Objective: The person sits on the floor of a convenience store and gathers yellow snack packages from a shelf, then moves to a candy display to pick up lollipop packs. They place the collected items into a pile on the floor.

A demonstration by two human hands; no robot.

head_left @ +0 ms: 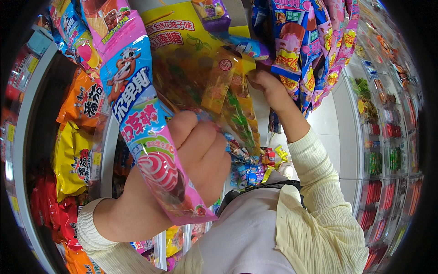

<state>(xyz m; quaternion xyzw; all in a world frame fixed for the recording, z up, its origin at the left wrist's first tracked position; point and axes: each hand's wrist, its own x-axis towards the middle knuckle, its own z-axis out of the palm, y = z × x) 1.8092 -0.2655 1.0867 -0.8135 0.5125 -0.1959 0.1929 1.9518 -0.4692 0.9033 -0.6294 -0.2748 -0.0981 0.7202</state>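
My left hand [205, 154] is curled into a fist, partly behind a long pink-and-blue wrapped lollipop packet [137, 92] hanging close to the camera. What its fingers close on is hidden. Beyond it is a yellow printed candy package [167, 25] with a see-through front, brown-orange lollipop packets [217, 92] showing there. At the right edge of this package, my right hand [272, 89] grips with the thumb in sight; its other fingers are hidden. A blue-and-purple packet [251, 48] lies just above the right hand.
Hanging blue-and-pink lollipop packets [291, 37] crowd the right forearm. Bagged food, including a yellow bag [72, 161] and an orange bag [82, 99], fills the left shelf. Assorted small candies [253, 171] lie below the hands. Stocked shelving [376, 130] stands across the tiled floor [323, 126].
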